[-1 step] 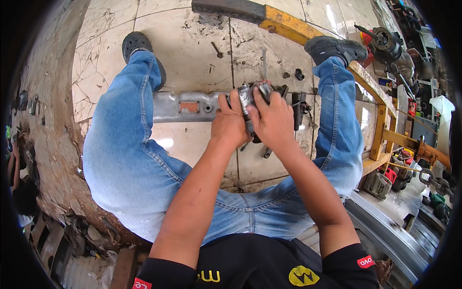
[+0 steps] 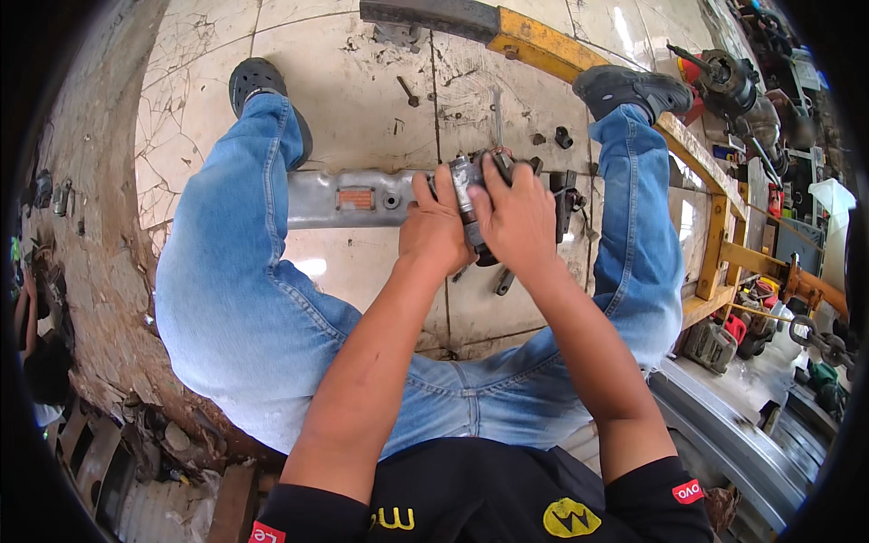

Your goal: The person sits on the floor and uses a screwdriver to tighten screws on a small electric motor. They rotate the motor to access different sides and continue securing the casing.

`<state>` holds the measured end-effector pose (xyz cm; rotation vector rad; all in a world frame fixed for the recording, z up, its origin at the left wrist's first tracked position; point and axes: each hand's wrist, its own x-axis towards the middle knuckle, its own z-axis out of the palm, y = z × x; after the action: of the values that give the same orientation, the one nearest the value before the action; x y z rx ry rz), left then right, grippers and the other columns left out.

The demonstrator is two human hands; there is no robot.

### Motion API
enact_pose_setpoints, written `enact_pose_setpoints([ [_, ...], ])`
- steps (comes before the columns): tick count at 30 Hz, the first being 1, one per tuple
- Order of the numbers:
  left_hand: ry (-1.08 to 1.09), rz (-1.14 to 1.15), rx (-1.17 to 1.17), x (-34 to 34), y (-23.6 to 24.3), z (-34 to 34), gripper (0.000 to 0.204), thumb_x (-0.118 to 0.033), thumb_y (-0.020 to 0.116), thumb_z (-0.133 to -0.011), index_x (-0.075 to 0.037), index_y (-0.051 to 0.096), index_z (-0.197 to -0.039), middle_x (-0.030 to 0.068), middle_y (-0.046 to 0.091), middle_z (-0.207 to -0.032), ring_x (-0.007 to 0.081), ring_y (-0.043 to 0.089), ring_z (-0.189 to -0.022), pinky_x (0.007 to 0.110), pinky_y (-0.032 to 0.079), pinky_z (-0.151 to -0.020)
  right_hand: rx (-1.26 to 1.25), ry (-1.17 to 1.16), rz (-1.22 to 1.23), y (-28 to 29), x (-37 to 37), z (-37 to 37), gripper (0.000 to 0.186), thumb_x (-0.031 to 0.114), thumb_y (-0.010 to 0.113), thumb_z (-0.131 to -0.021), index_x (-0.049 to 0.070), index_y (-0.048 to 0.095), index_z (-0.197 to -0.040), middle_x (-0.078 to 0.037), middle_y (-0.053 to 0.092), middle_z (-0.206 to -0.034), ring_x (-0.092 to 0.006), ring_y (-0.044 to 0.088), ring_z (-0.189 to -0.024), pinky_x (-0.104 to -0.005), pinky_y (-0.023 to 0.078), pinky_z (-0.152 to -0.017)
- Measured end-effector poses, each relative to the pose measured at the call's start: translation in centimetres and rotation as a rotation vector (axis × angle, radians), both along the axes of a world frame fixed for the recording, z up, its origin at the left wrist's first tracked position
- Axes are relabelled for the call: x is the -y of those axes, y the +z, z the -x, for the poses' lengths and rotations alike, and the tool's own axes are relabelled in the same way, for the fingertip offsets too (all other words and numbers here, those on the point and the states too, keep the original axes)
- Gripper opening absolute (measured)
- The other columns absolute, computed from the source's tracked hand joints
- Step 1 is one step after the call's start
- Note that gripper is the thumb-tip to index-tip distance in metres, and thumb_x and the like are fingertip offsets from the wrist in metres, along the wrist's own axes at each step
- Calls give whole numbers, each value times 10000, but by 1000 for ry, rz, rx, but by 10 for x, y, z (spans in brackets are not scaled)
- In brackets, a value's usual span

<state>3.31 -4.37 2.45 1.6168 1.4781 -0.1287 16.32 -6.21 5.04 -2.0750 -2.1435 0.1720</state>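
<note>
Between my spread legs, both hands are closed around a grey metal machine part with a bright cylindrical section [image 2: 464, 185]. My left hand [image 2: 433, 226] grips its left side, while my right hand [image 2: 520, 222] wraps over its right side, thumb on the cylinder. Its lower end is dark, and much of its body is hidden under my fingers. Behind it lies a long silver metal cover [image 2: 312, 201] with an orange label [image 2: 356, 198]. A dark block-like part [image 2: 563, 204] sits just right of my right hand.
A bolt [image 2: 408, 91], a wrench-like tool [image 2: 496, 118] and a small dark socket-like piece [image 2: 563, 138] lie on the stained tiles. A yellow metal frame [image 2: 543, 45] runs along the far and right sides. Beyond it stands a machine assembly [image 2: 729, 81].
The held part has turned slightly, and my right hand has shifted a little on it, its thumb moving. My left hand keeps nearly the same grip.
</note>
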Motion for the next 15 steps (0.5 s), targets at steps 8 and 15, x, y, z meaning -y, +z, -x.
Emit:
enact_pose_setpoints([
  [8, -8, 11, 43, 2, 2, 3, 1255, -292, 919, -598, -79, 55, -1483, 272, 179, -1498, 477, 542, -1223, 461, 557, -934, -26, -29, 17, -3, 4, -1, 440, 366, 599, -953, 111, 661, -1307, -131, 556, -974, -332, 579, -888, -442, 437, -740],
  [15, 6, -1, 50, 0, -2, 4, 1282, -289, 904, -624, -76, 2, -1509, 311, 183, -1497, 484, 580, -1179, 471, 557, -929, -32, 21, 25, 1, 11, 4, 414, 335, 587, -963, 96, 668, -1291, -137, 564, -988, -329, 575, -893, -456, 434, -742],
])
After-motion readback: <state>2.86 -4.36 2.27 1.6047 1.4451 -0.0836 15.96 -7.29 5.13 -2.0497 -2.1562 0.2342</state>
